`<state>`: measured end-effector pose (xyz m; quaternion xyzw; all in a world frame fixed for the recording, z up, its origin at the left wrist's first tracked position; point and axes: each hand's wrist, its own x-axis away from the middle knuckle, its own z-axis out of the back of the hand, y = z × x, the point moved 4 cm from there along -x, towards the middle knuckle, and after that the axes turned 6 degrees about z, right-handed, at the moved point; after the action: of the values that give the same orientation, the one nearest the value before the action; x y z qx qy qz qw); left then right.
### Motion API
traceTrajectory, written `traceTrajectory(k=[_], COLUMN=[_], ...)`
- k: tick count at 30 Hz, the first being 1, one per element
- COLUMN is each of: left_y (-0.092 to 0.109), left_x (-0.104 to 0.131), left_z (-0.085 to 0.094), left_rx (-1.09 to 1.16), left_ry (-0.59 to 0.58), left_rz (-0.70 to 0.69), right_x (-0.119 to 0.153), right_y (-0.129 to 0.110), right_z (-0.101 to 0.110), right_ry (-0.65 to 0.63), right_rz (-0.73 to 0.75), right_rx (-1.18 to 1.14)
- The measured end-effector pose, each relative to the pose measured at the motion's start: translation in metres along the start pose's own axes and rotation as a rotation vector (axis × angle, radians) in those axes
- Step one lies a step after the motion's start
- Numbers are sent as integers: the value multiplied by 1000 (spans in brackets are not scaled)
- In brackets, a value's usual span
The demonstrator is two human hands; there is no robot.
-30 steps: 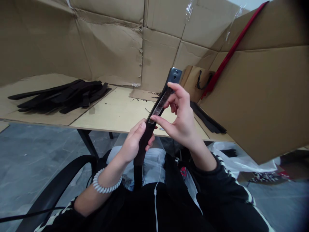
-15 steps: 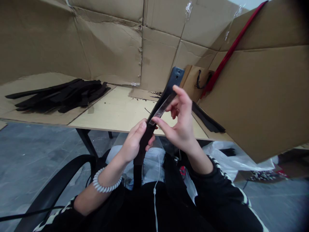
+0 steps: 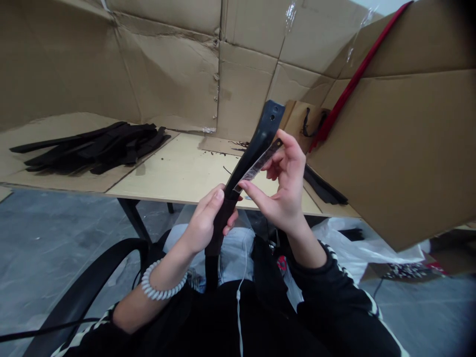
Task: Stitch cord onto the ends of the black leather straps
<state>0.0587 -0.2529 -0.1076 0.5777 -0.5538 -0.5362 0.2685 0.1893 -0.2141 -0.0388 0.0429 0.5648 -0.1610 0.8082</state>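
My left hand is wrapped round the dark fabric sleeve on the lower part of a long black strip. The strip slants up and to the right, and its upper end has two small holes. My right hand holds a thin, flat, partly clear piece between thumb and fingertips. That piece lies along the right side of the strip, its lower end close to my left hand, its upper end standing a little apart from the strip.
A pile of black strips lies on the left of the table. More dark strips lie at the right. Cardboard walls surround the table, with a red band at the right. A white plastic bag is below.
My right hand has moved slightly right and up. The upper end of the thin piece has swung away from the black strip, leaving a wider gap.
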Motion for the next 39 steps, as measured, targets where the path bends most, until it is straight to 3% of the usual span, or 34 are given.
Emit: traceTrajectory(k=[28, 39], left_y=[-1, -1], left_x=[-2, -2], left_z=[-1, 0], left_rx=[4, -10], left_ry=[-19, -12], left_rz=[-13, -4], right_x=[-1, -2], right_y=[1, -2], right_z=[1, 1], right_ry=[108, 110], right_rz=[36, 80], right_rx=[-171, -92])
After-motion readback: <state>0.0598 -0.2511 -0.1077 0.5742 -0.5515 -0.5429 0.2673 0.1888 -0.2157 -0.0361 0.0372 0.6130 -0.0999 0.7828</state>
